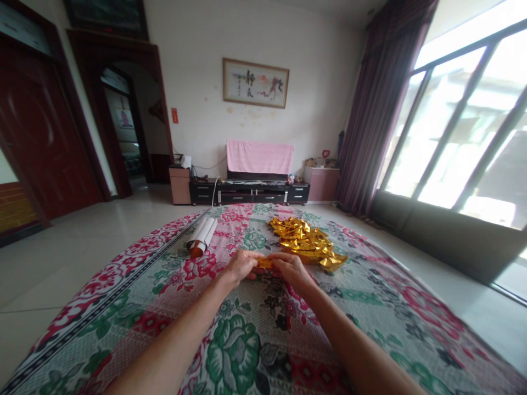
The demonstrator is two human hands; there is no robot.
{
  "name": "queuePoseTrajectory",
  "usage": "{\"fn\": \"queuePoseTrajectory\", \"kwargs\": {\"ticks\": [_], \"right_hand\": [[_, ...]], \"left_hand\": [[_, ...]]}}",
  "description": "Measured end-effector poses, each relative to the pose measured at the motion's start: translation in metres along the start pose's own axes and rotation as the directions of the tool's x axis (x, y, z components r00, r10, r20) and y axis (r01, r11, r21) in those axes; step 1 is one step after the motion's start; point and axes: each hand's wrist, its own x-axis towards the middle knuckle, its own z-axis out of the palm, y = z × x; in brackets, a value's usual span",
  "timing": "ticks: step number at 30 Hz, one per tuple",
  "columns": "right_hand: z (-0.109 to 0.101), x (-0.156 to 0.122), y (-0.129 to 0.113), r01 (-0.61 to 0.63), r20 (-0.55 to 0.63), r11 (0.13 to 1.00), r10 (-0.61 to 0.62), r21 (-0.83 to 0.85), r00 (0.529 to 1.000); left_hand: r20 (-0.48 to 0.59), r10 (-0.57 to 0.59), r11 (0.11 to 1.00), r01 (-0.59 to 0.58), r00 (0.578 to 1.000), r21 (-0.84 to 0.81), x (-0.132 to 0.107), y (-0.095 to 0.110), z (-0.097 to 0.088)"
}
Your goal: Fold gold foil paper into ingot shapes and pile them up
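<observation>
Between my two hands is a small piece of folded gold foil paper (265,263), held over the middle of the patterned cloth (234,351). My left hand (242,267) is closed on its left end, thumb on top. On the opposite end my right hand (290,269) pinches it in the same way. Most of the piece is covered by my fingers. Just beyond my right hand lies a pile of folded gold foil ingots (304,241). Past my left hand rests a roll of white-backed sheets (203,236), with orange-gold showing at its near end.
The cloth covers a broad surface with a rounded far edge. Beyond it, a low black cabinet (252,196) stands against the wall, with a pink towel (260,157) draped above. Windows (457,126) and a purple curtain (379,109) are on the right, a dark red door (41,120) on the left.
</observation>
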Motion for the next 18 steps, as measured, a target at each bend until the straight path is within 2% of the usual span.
{"fn": "queuePoseTrajectory", "kwargs": {"ticks": [10, 18], "right_hand": [[-0.0028, 0.0043, 0.0069, 0.013, 0.065, 0.999, -0.016, 0.034, 0.998], [-0.0048, 0.0027, 0.0055, 0.002, 0.087, 0.998, -0.007, 0.063, 0.996]], "left_hand": [[-0.002, -0.015, 1.000, 0.015, 1.000, 0.003, -0.0010, 0.0015, -0.0022], [0.007, -0.019, 0.997, 0.020, 1.000, -0.070, 0.0009, -0.0014, -0.0065]]}}
